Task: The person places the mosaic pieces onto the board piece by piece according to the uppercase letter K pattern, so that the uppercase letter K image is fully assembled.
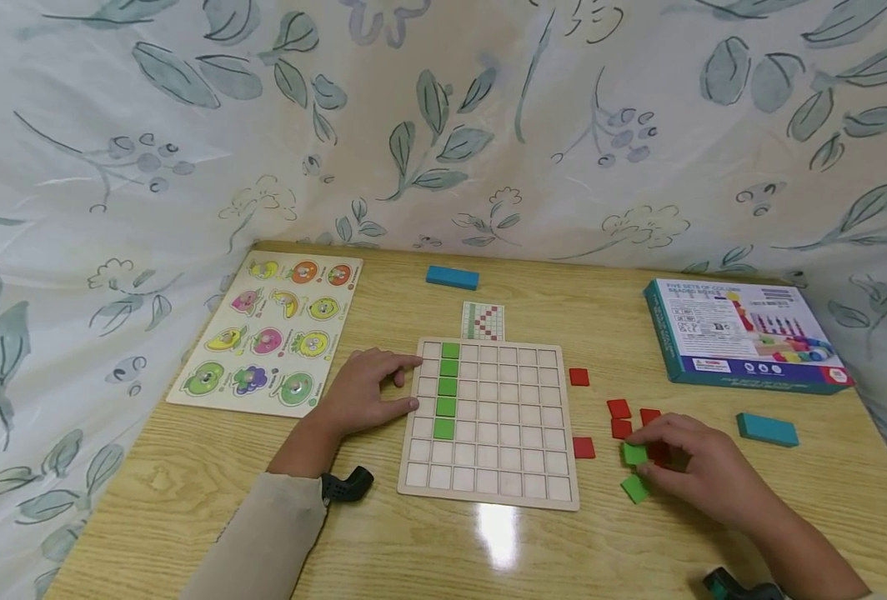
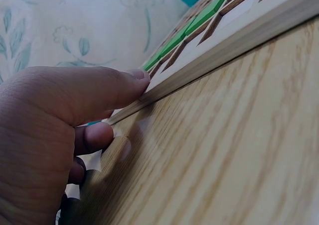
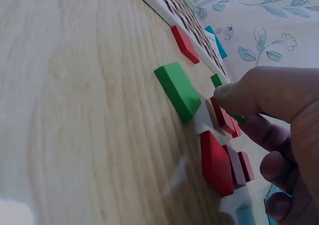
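1. Five green tiles [image 1: 448, 390] sit in one column of the grid board [image 1: 490, 421] mid-tabletop [image 1: 188, 467], only clear from the head view.
2. Left hand [image 1: 361, 392] lies relaxed at the board's left edge; the left wrist view shows its thumb [image 2: 94, 88] touching the rim.
3. Right hand [image 1: 702, 467] sits among loose tiles right of the board; the right wrist view shows it pinching a red tile [image 3: 222, 116], another green tile [image 3: 177, 89] just beside.

Your wooden counter [image 1: 188, 483] carries the grid board [image 1: 490, 421], loose red tiles [image 1: 583, 447], green tiles [image 1: 634, 488], fruit puzzle [image 1: 267, 333], a box [image 1: 744, 335] and blue blocks [image 1: 767, 429]
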Tool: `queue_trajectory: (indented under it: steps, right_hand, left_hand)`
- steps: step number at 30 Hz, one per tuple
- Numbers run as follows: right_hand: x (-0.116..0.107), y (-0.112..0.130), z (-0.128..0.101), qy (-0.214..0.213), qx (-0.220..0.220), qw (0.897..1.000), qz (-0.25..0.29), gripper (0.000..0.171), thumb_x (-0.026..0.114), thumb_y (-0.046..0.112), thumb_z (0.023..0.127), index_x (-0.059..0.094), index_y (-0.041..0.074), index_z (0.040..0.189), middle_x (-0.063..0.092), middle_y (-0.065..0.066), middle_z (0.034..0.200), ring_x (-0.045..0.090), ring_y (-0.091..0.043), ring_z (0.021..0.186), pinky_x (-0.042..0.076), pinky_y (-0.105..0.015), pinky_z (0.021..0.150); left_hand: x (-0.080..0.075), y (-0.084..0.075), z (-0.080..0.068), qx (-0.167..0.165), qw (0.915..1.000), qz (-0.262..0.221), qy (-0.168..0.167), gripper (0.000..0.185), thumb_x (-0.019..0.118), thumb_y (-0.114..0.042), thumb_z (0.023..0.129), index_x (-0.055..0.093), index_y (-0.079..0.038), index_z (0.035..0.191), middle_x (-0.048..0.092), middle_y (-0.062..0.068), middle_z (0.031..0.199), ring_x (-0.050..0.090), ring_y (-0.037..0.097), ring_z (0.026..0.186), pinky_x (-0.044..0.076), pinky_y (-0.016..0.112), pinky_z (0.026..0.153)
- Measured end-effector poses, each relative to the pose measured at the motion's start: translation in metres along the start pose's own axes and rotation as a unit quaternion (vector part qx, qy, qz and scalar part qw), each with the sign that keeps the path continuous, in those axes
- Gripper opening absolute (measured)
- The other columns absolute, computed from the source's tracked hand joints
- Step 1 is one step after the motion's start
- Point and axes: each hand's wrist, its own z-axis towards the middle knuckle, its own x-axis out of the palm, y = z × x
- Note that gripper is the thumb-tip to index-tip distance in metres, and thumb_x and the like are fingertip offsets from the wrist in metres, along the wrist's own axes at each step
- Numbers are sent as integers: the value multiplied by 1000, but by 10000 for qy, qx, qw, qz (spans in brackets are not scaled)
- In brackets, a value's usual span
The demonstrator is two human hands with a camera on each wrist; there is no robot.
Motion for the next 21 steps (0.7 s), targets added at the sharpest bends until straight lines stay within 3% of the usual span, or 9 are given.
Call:
queue_trajectory:
  steps: [6,12,18,21]
  right_hand:
    - [0,6,1,-131,-143,9997,148,42,96,18,80,78,36,113,72,4,124,63,-21,110,45,-13,92]
    - [5,13,4,-274,-467,9982,241,45,96,13,78,77,33,113,68,12,115,57,-11,94,49,-21,81]
    - [10,18,9,-252,-707,9957,536,46,96,10,78,77,31,114,64,17,104,53,-9,85,43,-25,69]
    - [12,23,11,-274,-805,9939,699,45,96,10,78,77,32,113,66,16,107,54,-9,88,43,-24,71]
  left_hand:
    - [0,1,0,-14,10000,-8,-5,56,85,-40,88,72,-18,138,58,-13,92,52,14,89,37,45,91]
    - [0,1,0,-26,10000,-14,6,56,85,-40,88,72,-18,138,58,-14,91,53,14,90,37,45,92]
    - [0,1,0,-11,10000,-33,-4,56,84,-40,88,72,-18,137,58,-14,91,52,14,90,37,45,91]
    - [0,2,0,7,10000,-50,-17,55,84,-41,88,72,-18,137,58,-14,92,52,14,90,37,45,91]
